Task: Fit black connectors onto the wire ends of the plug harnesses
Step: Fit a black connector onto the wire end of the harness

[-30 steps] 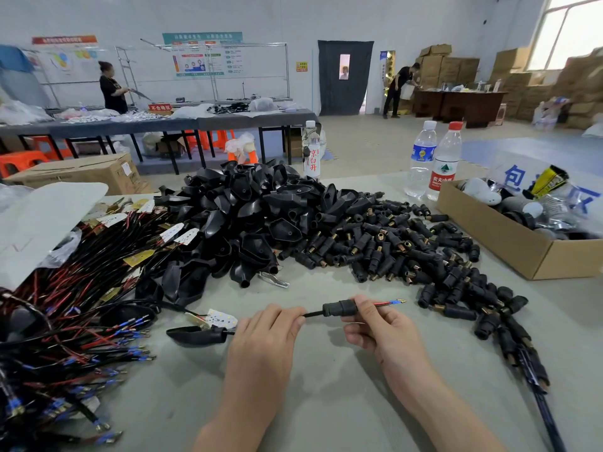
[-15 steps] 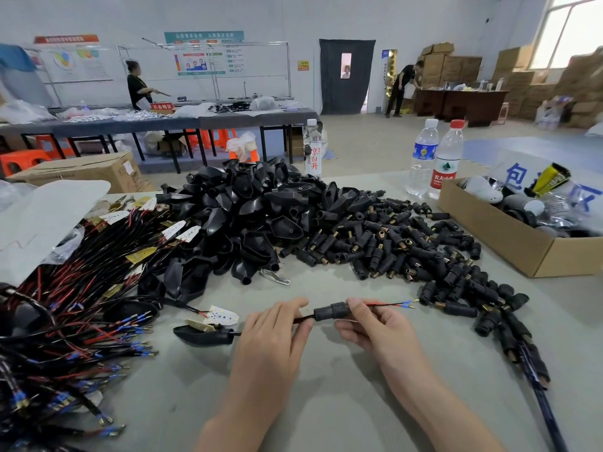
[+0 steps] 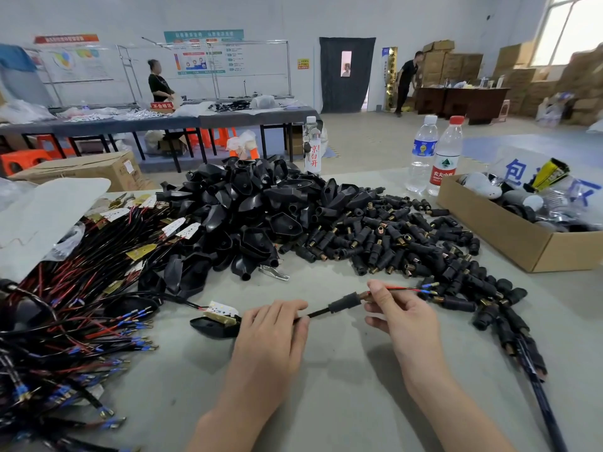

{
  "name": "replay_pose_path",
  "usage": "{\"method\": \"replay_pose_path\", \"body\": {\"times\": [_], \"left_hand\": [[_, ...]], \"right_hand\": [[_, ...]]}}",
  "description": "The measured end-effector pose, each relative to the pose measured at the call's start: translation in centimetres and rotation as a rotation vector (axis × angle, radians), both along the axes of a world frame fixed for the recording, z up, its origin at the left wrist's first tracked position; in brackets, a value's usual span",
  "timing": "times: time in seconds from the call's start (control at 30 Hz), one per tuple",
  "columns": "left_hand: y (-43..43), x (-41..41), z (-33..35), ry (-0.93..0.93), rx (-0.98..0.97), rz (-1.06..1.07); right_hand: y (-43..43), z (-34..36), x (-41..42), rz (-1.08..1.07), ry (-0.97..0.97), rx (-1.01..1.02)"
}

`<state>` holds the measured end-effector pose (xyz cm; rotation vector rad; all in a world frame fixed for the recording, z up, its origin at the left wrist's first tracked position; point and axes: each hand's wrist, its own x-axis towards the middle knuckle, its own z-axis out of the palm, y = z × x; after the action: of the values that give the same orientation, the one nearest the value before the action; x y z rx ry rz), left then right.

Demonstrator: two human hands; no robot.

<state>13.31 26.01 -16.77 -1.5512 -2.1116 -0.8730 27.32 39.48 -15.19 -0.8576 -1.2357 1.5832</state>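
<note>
before the 农夫山泉 bottle [image 3: 443, 163], both hands [image 3: 270, 331] [image 3: 403, 316] pinch the harness [image 3: 318, 313] beside its black connector [image 3: 344, 301].

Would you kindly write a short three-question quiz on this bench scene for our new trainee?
1. True or false: the black connector sits threaded on the harness cable.
2. Which hand pinches the wires just past the connector? A. left B. right C. neither
3. What colour are the ferrules on the free wire ends?
Key: 1 true. 2 B, the right hand; the left hand grips the cable. 3 blue.
</note>
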Motion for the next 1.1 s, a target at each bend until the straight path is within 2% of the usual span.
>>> {"method": "replay_pose_path", "body": {"times": [0.13,0.27,0.43,0.63,0.7,0.87,0.97,1.1], "left_hand": [[-0.1,0.5,0.2,0.019,-0.031,-0.092],[0.2,0.2,0.2,0.136,0.011,-0.044],[0.3,-0.3,0.0,0.284,0.039,0.117],[0.3,0.0,0.0,0.337,0.009,0.215],[0.2,-0.3,-0.2,0.318,-0.005,0.228],[0.5,-0.4,-0.7,0.265,0.027,0.115],[0.5,-0.3,-0.8,0.255,0.046,0.066],[0.5,-0.3,-0.5,0.305,0.006,0.125]], "right_hand": [[-0.7,0.3,-0.4,0.111,-0.031,0.017],[-1.3,0.4,-1.0,0.184,-0.035,0.053],[0.0,1.0,-0.2,0.037,0.041,0.011],[1.3,1.2,0.9,-0.062,0.12,-0.047],[1.0,1.1,0.8,0.003,0.143,-0.06],[-1.6,-0.3,-1.1,0.429,0.006,-0.095],[-2.2,-0.6,-1.6,0.412,-0.016,-0.049],[-1.8,-0.4,-1.3,0.311,-0.019,-0.005]]}}
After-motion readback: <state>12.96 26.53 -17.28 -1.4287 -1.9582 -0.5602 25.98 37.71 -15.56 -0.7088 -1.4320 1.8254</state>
